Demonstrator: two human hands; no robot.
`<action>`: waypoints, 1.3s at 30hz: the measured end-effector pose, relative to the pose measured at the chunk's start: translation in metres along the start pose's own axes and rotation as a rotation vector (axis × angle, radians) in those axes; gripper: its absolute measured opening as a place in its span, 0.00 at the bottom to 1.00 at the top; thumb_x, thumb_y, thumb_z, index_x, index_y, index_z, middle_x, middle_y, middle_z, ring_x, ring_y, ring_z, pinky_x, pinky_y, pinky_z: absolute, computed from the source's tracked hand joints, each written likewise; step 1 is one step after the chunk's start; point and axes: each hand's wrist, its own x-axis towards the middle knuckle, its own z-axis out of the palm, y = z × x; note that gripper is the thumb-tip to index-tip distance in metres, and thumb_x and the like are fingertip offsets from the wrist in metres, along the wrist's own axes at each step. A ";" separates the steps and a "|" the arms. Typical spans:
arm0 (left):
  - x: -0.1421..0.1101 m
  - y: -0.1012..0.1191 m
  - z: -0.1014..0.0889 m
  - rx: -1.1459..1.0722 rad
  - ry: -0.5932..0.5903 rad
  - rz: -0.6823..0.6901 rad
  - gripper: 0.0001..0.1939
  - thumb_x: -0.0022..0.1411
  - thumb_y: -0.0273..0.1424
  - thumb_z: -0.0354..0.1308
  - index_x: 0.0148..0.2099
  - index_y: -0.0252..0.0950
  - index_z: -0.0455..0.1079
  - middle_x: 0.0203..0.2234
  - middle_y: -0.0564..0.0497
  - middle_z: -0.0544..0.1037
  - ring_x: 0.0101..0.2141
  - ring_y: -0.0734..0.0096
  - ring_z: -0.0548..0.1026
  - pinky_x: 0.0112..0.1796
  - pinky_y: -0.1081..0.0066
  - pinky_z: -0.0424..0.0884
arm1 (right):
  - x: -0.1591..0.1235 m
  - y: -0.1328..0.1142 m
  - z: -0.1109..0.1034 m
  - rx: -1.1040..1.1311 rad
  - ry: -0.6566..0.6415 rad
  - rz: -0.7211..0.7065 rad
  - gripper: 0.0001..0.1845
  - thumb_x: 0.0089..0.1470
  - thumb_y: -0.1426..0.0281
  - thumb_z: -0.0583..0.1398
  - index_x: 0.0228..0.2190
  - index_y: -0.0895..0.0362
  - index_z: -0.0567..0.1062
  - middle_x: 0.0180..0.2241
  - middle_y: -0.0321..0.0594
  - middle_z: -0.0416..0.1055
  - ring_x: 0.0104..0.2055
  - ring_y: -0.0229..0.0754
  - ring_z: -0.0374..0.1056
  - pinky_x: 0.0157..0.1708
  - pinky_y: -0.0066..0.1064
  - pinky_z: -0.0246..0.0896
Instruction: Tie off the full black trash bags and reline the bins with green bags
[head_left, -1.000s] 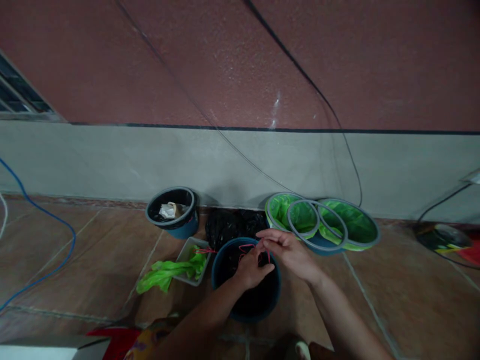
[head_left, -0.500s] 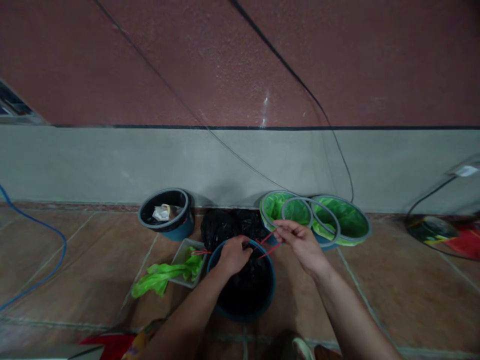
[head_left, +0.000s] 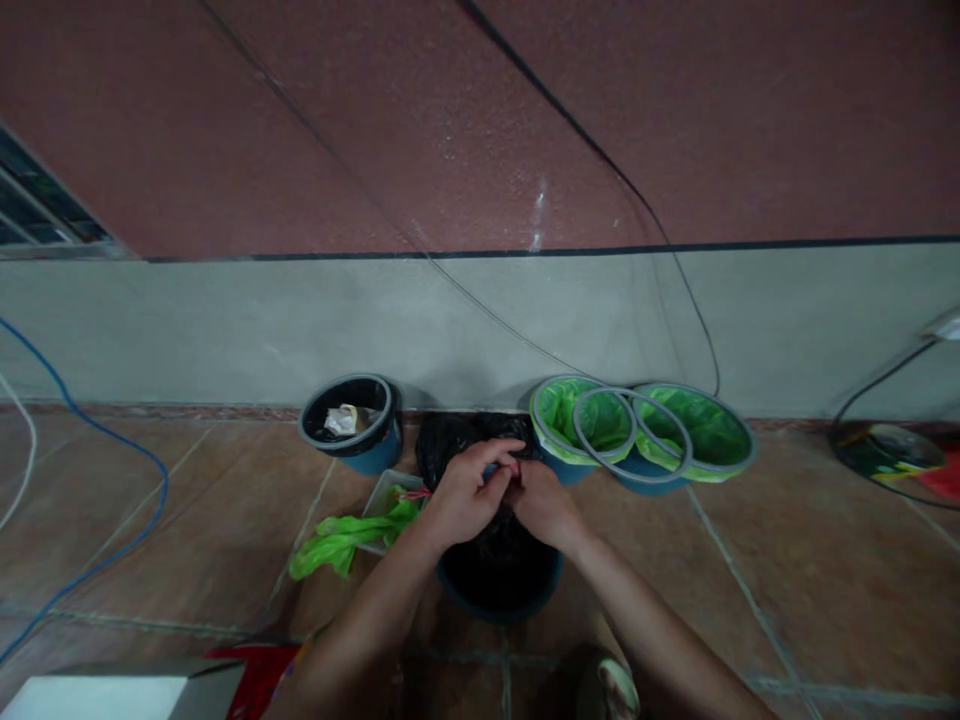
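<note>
Tying, apparently: left hand and right hand meet above round dark-blue plastic bucket, fingers pinched closed, seemingly on thin red string, black plastic bag inside bucket; next wants even tension.

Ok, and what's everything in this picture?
Wall: one, maroon over grey, behind
Tiled floor: one, brown, below
Round front bin: one, dark blue, centre
Round black-lined bin: one, blue, back left
Round green-lined bins: two, blue, back right
Loose ring: one, grey, across both
Shiny plastic bags: about two, black, back centre
Rectangular tray: one, grey, left of centre
Crumpled plastic bag: one, bright green, partly in tray
Thin string: one, red, at tray
Cables: several, blue, white, black, floor and wall
Barred window: one, dark, upper left
Boxlike thing: one, white, bottom left
Blurred clutter: uncountable, red and black, far right
Sandalled foot: one, pale sandal, bottom
Left hand, right hand: two, bare, over front bin
</note>
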 end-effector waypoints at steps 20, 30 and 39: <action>0.013 -0.100 0.037 -0.436 0.214 -0.424 0.15 0.60 0.40 0.55 0.27 0.37 0.69 0.23 0.50 0.77 0.29 0.67 0.74 0.41 0.67 0.70 | 0.007 0.030 -0.056 0.566 0.271 0.098 0.21 0.44 0.53 0.67 0.33 0.57 0.78 0.20 0.31 0.69 0.22 0.35 0.61 0.24 0.28 0.56; 0.007 -0.114 0.049 -0.004 -0.080 -0.268 0.12 0.62 0.31 0.50 0.36 0.38 0.76 0.26 0.52 0.77 0.29 0.69 0.72 0.35 0.71 0.67 | -0.012 0.013 -0.068 0.384 -0.037 -0.055 0.14 0.54 0.61 0.61 0.40 0.54 0.81 0.35 0.40 0.80 0.37 0.42 0.74 0.40 0.35 0.69; -0.008 -0.074 0.044 0.240 -0.467 -0.146 0.13 0.52 0.33 0.64 0.42 0.40 0.80 0.24 0.55 0.76 0.25 0.70 0.71 0.30 0.73 0.64 | 0.002 0.013 -0.055 0.525 0.046 -0.106 0.13 0.56 0.62 0.60 0.39 0.57 0.78 0.29 0.37 0.76 0.33 0.38 0.71 0.36 0.31 0.68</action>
